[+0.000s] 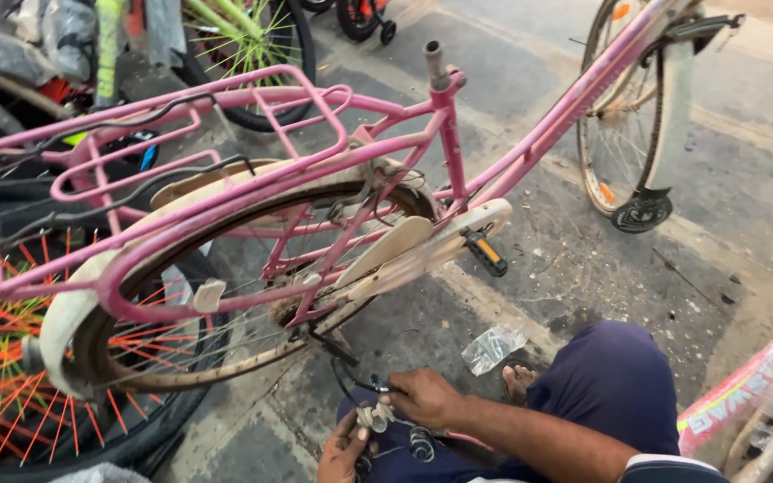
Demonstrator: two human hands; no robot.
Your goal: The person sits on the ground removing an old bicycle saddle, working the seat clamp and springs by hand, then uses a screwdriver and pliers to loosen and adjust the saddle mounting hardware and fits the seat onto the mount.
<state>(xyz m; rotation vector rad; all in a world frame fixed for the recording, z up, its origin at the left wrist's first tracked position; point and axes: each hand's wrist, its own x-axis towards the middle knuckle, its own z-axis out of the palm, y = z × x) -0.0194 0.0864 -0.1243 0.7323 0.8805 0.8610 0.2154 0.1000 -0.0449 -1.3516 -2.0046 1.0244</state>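
The person squats beside a pink bicycle [315,179]. The right hand [424,396] pinches a small metal brake part [376,415], while the left hand [344,452] cups it from below for support. A clear plastic bag [491,347] lies on the floor just beyond the right hand.

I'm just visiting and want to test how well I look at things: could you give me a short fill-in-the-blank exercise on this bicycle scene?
1. The bicycle frame beside the person is painted ____.
2. The seat tube stands bare, with no ____ on it.
3. The left hand and right hand together grip a small ____ part with a black cable.
4. A clear plastic ____ lies on the pavement near the person's foot.

Missing words: pink; saddle; metal; bag
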